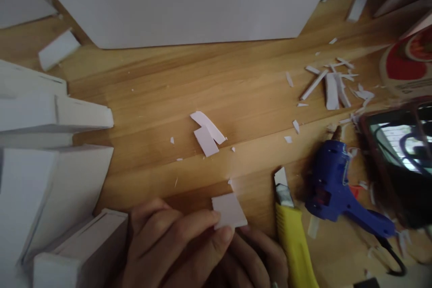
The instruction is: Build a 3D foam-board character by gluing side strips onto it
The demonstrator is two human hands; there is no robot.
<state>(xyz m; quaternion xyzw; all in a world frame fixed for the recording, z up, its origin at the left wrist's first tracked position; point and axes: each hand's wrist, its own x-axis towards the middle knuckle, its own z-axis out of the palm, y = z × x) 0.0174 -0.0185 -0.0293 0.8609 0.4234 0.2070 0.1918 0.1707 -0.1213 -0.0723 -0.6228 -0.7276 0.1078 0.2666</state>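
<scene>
- Nearest the camera, the left hand (175,238) is seen with a small white piece (231,209) pinched between thumb and forefinger, left of the yellow cutter (294,247).
- Fingers of the right hand (254,256) are curled just below; whether the piece is gripped there cannot be told.
- Positioning seems in hand; a light, steady pinch is called for next.
- Print on the red-and-beige object (405,67) cannot be read.
</scene>
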